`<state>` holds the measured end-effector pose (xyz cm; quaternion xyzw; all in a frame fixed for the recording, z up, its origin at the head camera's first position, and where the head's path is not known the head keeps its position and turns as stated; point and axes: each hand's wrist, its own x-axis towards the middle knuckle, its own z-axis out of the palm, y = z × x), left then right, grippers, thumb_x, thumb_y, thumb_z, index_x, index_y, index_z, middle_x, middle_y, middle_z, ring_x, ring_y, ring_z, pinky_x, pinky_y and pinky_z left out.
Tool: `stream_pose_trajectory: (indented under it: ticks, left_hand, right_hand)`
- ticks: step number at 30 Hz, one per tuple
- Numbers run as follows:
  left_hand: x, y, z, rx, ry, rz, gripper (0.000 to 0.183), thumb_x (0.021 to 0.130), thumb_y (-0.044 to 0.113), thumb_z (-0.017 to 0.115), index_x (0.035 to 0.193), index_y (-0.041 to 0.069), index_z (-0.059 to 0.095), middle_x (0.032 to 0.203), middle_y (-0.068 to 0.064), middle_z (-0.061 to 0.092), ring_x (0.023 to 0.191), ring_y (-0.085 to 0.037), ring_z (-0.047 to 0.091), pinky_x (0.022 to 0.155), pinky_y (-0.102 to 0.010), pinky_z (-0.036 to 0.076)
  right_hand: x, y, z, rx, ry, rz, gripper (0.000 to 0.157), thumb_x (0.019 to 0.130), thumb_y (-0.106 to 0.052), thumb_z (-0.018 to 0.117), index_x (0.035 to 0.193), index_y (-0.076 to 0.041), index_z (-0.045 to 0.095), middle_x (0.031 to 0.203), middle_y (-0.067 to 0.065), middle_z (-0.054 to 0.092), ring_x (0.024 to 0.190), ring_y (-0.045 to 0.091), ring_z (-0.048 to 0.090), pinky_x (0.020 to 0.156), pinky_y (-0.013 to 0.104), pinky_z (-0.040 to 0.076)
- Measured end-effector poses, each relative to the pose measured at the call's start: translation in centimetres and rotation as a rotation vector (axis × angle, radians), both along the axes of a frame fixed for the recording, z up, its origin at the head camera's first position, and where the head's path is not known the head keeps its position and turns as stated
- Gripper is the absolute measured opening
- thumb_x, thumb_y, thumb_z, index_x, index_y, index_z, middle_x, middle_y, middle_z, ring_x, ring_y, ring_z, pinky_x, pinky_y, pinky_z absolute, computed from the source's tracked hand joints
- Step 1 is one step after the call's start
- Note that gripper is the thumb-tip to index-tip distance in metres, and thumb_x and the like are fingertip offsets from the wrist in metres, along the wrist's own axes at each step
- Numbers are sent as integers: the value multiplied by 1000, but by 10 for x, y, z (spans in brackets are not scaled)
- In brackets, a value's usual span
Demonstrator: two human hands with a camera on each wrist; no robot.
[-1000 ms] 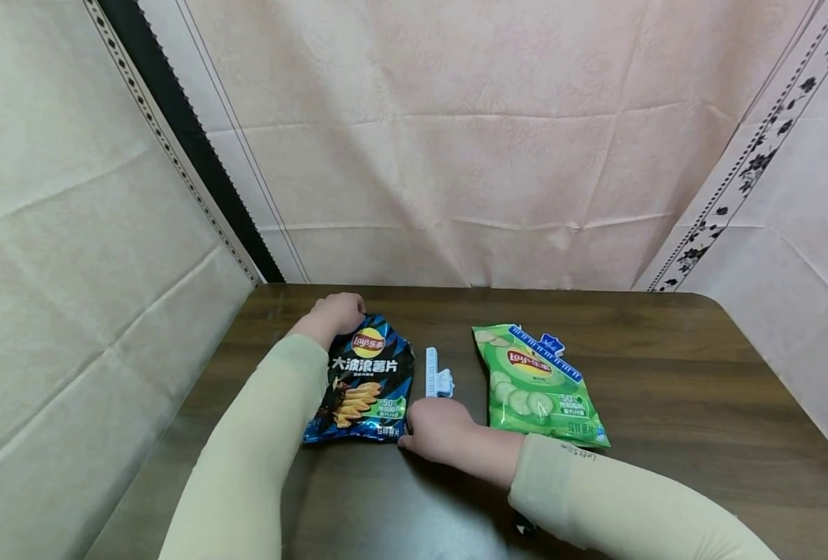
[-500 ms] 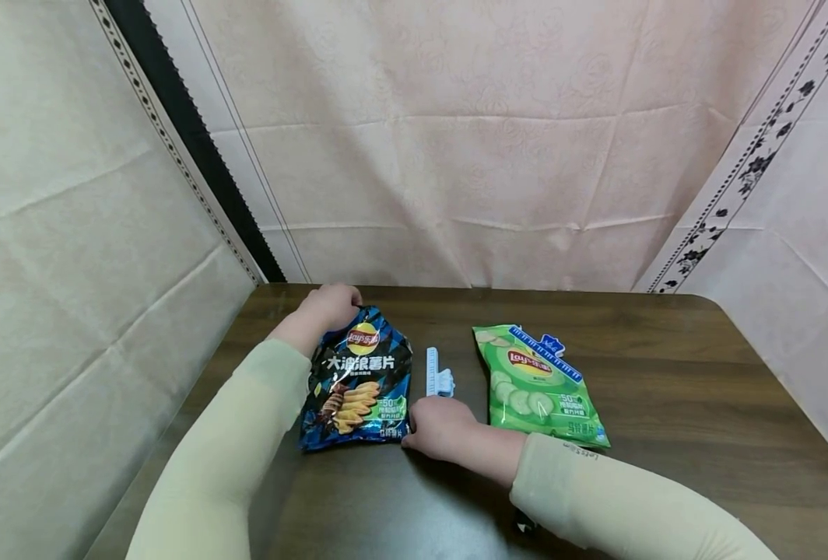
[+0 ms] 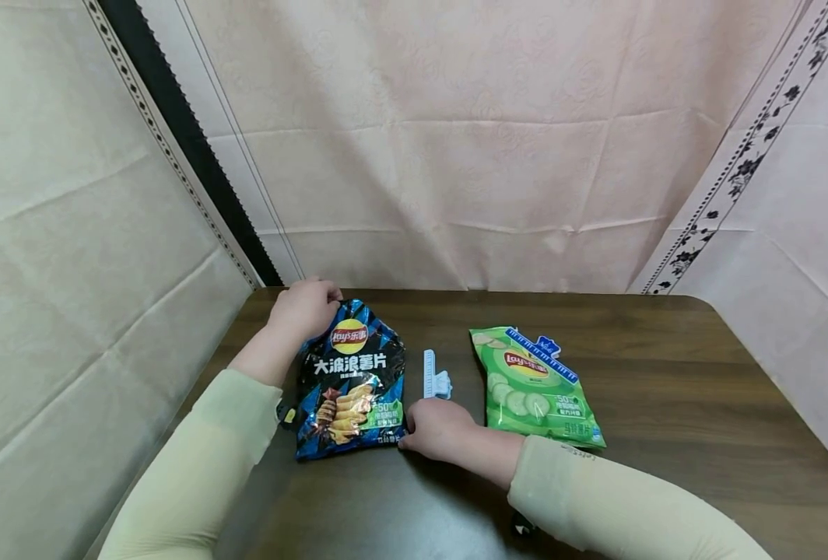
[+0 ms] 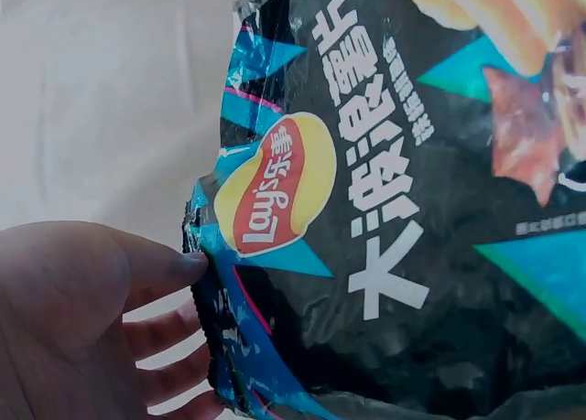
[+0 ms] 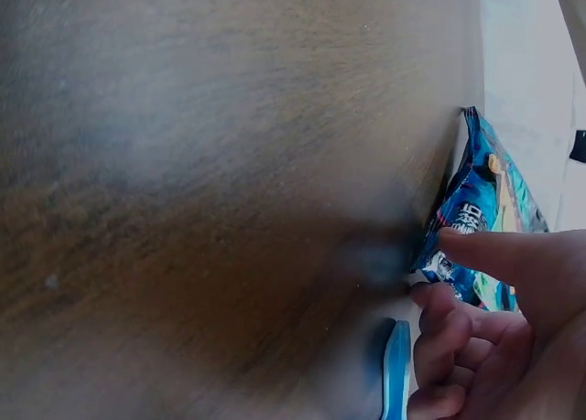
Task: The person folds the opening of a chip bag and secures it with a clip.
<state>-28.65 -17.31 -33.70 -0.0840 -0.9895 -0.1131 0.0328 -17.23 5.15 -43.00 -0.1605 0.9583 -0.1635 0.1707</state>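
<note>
"Left hand (image 3: 306, 309) and right hand (image 3: 443, 429): what are they holding?"

"One bag between them. Left of centre in the frame, the left hand pinches the top edge of a blue-and-black Lay's chip bag (image 3: 351, 389), thumb in front, fingers behind. At lower centre, the right hand has its thumb and forefinger closed on the bag's lower right corner, its other fingers curled."

"Where is that bag?"

"Left of centre, low in the frame, over a dark brown wooden table (image 3: 652, 373), printed front facing the viewer. Its top seems raised, though this angle makes that hard to judge."

"What else is near?"

"A light blue bag clip (image 3: 430, 376) lies between the bag and a green Lay's bag (image 3: 533, 393) printed with cucumber slices, right of centre. A dark blue clip (image 3: 543, 355) spans the green one's top edge. Pale cloth (image 3: 421, 171) hangs behind, filling the upper frame."
</note>
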Motion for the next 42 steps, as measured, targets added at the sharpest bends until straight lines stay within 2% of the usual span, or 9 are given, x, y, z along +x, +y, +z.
stream_pose_trajectory:
  ticks: [6, 16, 22, 28, 35, 42]
  left_hand:
    - [21, 2, 10, 50, 120, -25, 21, 101, 19, 56, 112, 9, 70, 120, -14, 60, 112, -39, 55, 97, -58, 41]
    - [46, 7, 22, 119, 266, -61, 16, 99, 19, 60, 106, 11, 73, 120, -11, 61, 114, -37, 54, 99, -59, 38]
    - [55, 10, 26, 147, 334, -81, 15, 98, 18, 62, 104, 11, 74, 119, -11, 61, 112, -36, 54, 98, -57, 38]
    - [61, 10, 29, 181, 393, -94, 12, 97, 17, 64, 100, 10, 73, 116, -11, 61, 109, -36, 54, 98, -57, 37]
    - [70, 10, 28, 209, 454, -153, 11, 97, 16, 64, 97, 10, 73, 113, -9, 60, 105, -34, 54, 97, -57, 37]
    - [77, 11, 28, 206, 489, -190, 10, 97, 15, 64, 96, 10, 73, 114, -9, 60, 104, -34, 55, 96, -58, 38]
  right_hand:
    - [0, -1, -2, -67, -13, -37, 26, 85, -39, 77, 73, -18, 66, 66, -6, 57, 61, 13, 53, 57, 33, 44]
    - [-2, -2, -3, -187, -57, -81, 25, 84, -34, 78, 74, -17, 63, 64, -5, 59, 60, 13, 54, 57, 32, 43]
    - [-5, -1, -2, -231, -71, -92, 22, 83, -30, 79, 74, -16, 64, 64, -4, 60, 60, 13, 54, 56, 31, 44]
    - [-11, 1, -1, -238, -73, -121, 19, 86, -29, 78, 87, -13, 68, 74, -3, 61, 66, 15, 56, 60, 33, 46]
    - [-18, 6, 0, -239, -109, -166, 34, 88, -33, 75, 110, -9, 69, 96, 2, 68, 77, 17, 57, 70, 37, 50]
    - [-21, 8, 2, -238, -103, -176, 39, 89, -34, 74, 117, -8, 68, 105, 6, 69, 83, 17, 59, 77, 40, 52]
